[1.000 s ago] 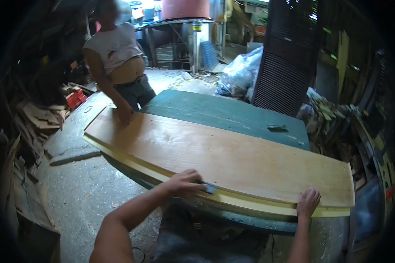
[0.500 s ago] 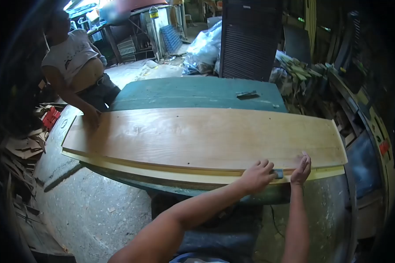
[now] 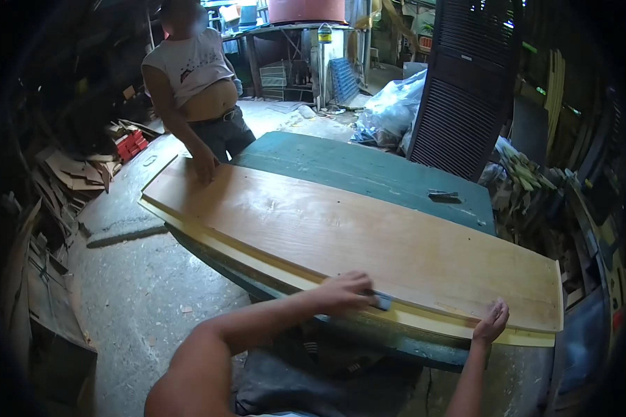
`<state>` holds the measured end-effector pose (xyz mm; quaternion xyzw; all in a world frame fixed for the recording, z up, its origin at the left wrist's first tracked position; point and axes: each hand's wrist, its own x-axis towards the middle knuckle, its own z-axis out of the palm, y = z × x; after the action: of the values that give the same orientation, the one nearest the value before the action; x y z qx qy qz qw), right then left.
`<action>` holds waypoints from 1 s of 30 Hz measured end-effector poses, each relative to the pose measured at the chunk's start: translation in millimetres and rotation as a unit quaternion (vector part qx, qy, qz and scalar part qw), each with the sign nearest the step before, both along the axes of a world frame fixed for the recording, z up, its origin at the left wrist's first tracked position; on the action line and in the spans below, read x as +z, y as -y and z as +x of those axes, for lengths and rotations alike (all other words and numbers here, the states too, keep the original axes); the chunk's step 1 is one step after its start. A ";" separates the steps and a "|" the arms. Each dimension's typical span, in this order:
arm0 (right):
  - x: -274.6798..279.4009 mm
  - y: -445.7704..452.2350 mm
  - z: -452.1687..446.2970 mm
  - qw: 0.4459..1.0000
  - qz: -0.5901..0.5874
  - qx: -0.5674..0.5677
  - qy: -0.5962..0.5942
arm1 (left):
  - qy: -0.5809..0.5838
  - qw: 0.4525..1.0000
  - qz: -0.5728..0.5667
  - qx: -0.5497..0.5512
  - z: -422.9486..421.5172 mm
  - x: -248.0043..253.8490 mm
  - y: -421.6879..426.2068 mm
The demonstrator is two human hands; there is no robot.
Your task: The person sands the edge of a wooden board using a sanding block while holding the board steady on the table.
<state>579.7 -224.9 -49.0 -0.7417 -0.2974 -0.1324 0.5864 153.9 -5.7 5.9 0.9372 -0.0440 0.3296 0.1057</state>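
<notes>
One green table (image 3: 368, 165) bears the long wooden panel (image 3: 313, 229), flat along its near side, probably keeping the near edge within reach. Co-worker's hand (image 3: 205, 165) on panel's far-left end, likely steadying it. Right hand (image 3: 492, 321) at near-right edge, fingers extended, nothing gripped, seemingly bracing. Left hand (image 3: 344, 292), blurred, closed around small grey block (image 3: 381, 302) at near edge, apparently for control.

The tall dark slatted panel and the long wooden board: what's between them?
In the head view, the green tabletop, with a small dark object on it.
</notes>
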 end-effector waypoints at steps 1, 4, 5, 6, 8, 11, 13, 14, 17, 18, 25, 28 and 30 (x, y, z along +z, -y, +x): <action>3.4 -1.1 -0.5 1.000 -0.006 0.000 0.007 | 0.041 0.999 0.002 -0.013 29.3 -7.3 11.8; 7.5 1.9 -0.5 0.997 -0.024 -0.019 0.067 | 0.003 1.000 -0.001 0.007 120.6 -8.6 65.8; 5.6 1.5 2.0 0.997 -0.021 -0.018 0.070 | 0.032 0.999 0.009 0.016 149.7 -13.7 80.9; 1.0 1.6 5.4 0.999 -0.017 -0.008 0.047 | 0.032 0.999 -0.002 0.019 169.1 -10.7 94.5; 4.0 2.6 5.0 1.000 -0.010 0.001 0.028 | -0.001 1.000 -0.027 0.004 184.0 -6.2 100.6; 9.4 6.4 -1.0 0.996 -0.056 -0.014 0.064 | -0.010 0.999 -0.043 0.014 164.6 -6.3 92.6; 9.5 5.4 -0.7 0.996 -0.076 -0.017 0.052 | -0.076 0.995 -0.064 0.029 111.3 -0.6 65.4; 9.6 5.0 0.0 0.996 -0.073 -0.016 0.051 | -0.077 0.995 -0.058 0.036 82.1 -9.4 46.2; 5.9 5.8 3.3 0.993 -0.101 -0.020 0.060 | -0.011 0.998 -0.031 0.048 -22.5 -4.4 -5.4; 4.5 3.5 4.8 0.988 -0.126 -0.026 0.079 | -0.009 0.997 -0.003 0.072 -50.2 -3.5 -18.5; 15.2 0.6 -8.2 0.984 -0.146 -0.050 0.092 | 0.001 0.993 0.032 0.113 -62.1 6.2 -8.6; 16.1 0.6 -9.7 0.982 -0.151 -0.052 0.104 | 0.024 0.995 0.036 0.091 2.0 -3.9 20.5; 17.0 -2.0 -11.0 0.983 -0.144 -0.053 0.105 | 0.011 0.993 0.041 0.111 47.6 -1.5 48.2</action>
<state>568.7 -222.9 -32.0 -0.8152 -0.3339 -0.1960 0.4308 201.5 -53.8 4.5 0.9362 0.0454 0.3473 0.0299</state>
